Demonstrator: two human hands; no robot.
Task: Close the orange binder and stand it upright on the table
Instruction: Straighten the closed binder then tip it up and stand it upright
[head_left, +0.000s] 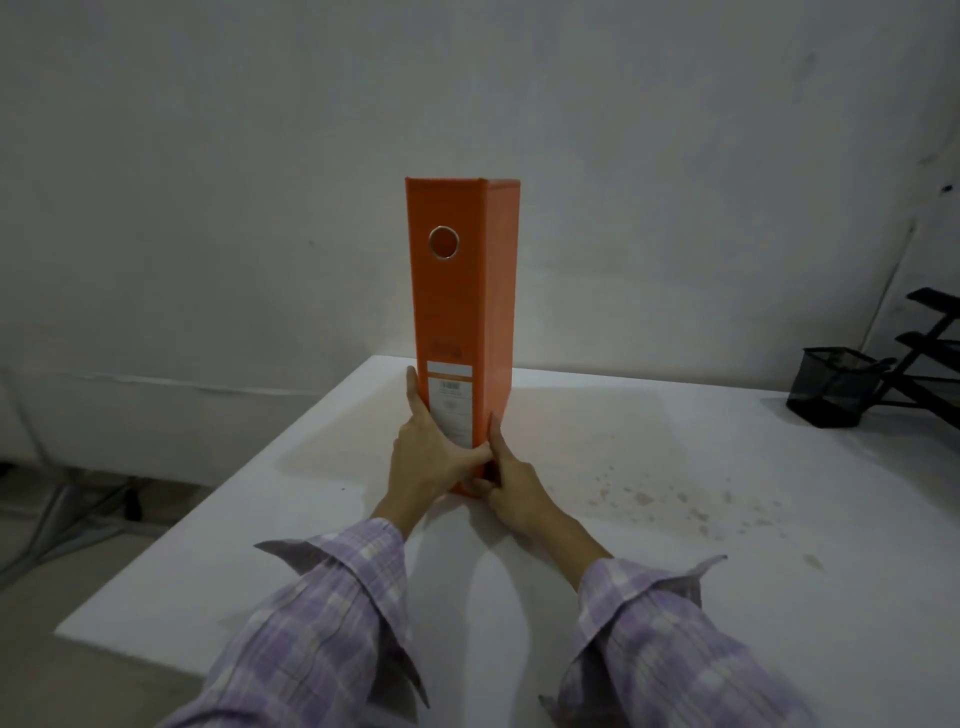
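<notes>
Orange binder (462, 322), spine toward the camera: a white label (451, 405) low on the spine carries a small barcode and lines of fine print, all too small and blurred to read. A faint embossed mark above the label is likewise illegible.

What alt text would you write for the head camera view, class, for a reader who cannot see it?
An orange binder stands closed and upright on a white table, its base steadied between the left hand and right hand. A black mesh pen holder sits far right.
</notes>
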